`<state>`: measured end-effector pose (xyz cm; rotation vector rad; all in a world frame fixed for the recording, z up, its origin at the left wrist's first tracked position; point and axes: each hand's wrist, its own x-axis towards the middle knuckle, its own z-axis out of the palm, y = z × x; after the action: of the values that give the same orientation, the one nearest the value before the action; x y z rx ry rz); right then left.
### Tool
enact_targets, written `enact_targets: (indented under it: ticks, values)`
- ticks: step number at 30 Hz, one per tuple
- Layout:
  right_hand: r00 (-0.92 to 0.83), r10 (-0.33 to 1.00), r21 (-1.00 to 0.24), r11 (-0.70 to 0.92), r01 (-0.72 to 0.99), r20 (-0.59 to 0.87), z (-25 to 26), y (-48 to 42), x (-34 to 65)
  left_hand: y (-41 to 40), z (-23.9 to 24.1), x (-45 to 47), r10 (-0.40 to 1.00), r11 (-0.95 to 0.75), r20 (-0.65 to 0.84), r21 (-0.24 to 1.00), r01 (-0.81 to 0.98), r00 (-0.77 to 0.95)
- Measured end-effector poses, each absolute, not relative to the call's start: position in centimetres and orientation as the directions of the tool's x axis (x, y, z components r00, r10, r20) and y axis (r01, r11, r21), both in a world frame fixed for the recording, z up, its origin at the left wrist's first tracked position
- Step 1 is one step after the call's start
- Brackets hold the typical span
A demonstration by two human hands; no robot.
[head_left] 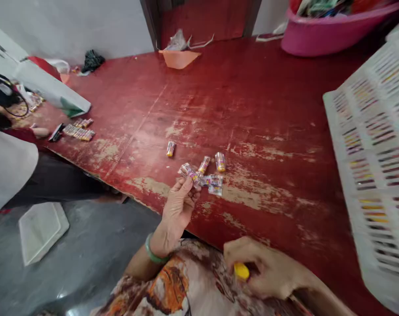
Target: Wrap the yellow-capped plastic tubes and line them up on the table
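Note:
My left hand, a green bangle on its wrist, pinches a small clear-wrapped packet with purple and yellow print above the red table. Close to those fingertips lie a similar packet and flat printed wrappers. Two short wrapped tubes with yellow ends rest apart, one tube to the right and another tube to the left. Near my lap, my right hand is closed around a thing whose round yellow end shows; the rest of it is hidden and blurred.
A white slotted basket stands at the right. Beyond it is a pink tub with mixed contents. An orange container sits at the back. At the left, another person's hand is beside rows of packets.

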<state>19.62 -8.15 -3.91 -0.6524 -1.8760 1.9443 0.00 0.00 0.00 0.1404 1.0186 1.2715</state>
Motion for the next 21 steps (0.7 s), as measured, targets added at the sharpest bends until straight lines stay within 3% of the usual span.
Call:
enact_targets:
  ticks: [3,6,8,14,21]
  values:
    - [-0.427,0.903,-0.999,-0.046,0.007,-0.045,-2.8,-6.9,21.0,-0.3,0.1,0.8,0.834,0.366,-0.55,0.615,-0.698,-0.048]
    - [-0.046,0.998,-0.984,0.027,-0.173,0.036,-1.9,-5.9,20.6,-0.4,0.1,1.7,0.836,0.381,-0.548,0.592,-0.71,-0.009]
    - [0.099,0.993,-0.951,0.09,-0.297,0.063,-1.5,-5.4,19.4,-0.4,0.1,2.2,0.841,0.394,-0.541,0.569,-0.722,0.032]
    - [0.235,0.966,-0.92,0.186,-0.346,0.107,-1.9,-4.8,16.4,-0.7,0.5,3.2,0.828,0.429,-0.556,0.543,-0.722,0.073]
    - [0.359,0.863,-0.93,0.366,0.038,0.355,-2.0,-4.6,16.5,-0.9,0.2,3.3,0.825,0.448,-0.557,0.545,-0.708,0.093]
